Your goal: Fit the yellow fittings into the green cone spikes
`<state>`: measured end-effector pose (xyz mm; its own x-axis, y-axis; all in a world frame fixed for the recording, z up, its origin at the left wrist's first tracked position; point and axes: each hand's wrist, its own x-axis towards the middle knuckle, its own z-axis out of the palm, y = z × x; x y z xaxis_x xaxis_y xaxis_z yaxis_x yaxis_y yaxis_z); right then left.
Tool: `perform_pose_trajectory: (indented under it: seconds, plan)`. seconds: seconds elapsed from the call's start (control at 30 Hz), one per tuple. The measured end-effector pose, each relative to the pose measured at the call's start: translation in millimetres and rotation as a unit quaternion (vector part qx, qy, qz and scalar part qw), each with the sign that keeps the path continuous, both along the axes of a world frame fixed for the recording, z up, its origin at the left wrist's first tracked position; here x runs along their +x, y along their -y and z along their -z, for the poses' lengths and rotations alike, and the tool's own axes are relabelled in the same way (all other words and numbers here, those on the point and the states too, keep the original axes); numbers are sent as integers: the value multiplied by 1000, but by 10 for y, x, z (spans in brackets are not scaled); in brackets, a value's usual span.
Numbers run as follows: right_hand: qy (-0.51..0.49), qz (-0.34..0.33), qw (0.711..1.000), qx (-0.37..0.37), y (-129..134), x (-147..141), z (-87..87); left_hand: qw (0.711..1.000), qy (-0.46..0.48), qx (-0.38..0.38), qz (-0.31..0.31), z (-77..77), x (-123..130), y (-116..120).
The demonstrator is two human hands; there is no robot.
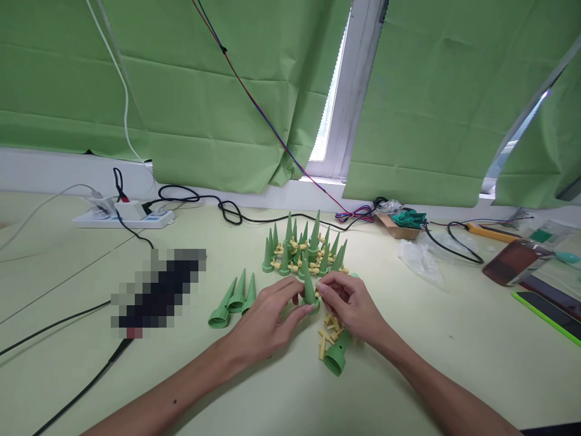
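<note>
My left hand [276, 312] has its fingers and thumb around the base of an upright green cone [308, 287]. At the cone's right side, my right hand [349, 300] pinches a small yellow piece [318, 292]. Behind both hands stands a cluster of green cones [289, 233] with yellow pieces [297, 266] at their bases. Several loose green cones [219, 316] lie to the left of my left hand. Below my right hand are loose yellow pieces [323, 345] and one tipped green cone [334, 358] with its open end toward me.
A white power strip [127, 218] and black cables [254, 219] run along the back. A blurred dark object [158, 293] lies left. At right are a cardboard box [399, 227], plastic bags [420, 260], a reddish-brown bottle [515, 261] and a green-edged phone [549, 315].
</note>
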<state>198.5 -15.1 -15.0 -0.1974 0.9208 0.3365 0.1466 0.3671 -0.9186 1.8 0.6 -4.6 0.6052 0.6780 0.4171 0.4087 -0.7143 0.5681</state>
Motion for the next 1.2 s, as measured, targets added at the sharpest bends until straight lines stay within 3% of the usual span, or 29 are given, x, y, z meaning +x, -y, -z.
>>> perform_pose_trajectory:
  seconds: [0.27,0.83,1.2]
  plan:
    - [4,38,999,22,-1,-34,28,999,15,-11,-42,-27,29,15]
    - [165,55,951,255,66,-123,100,990,62,-113,-61,-14,40,-11]
    - [226,59,934,269,91,-169,130,993,48,-103,-39,-51,46,-3]
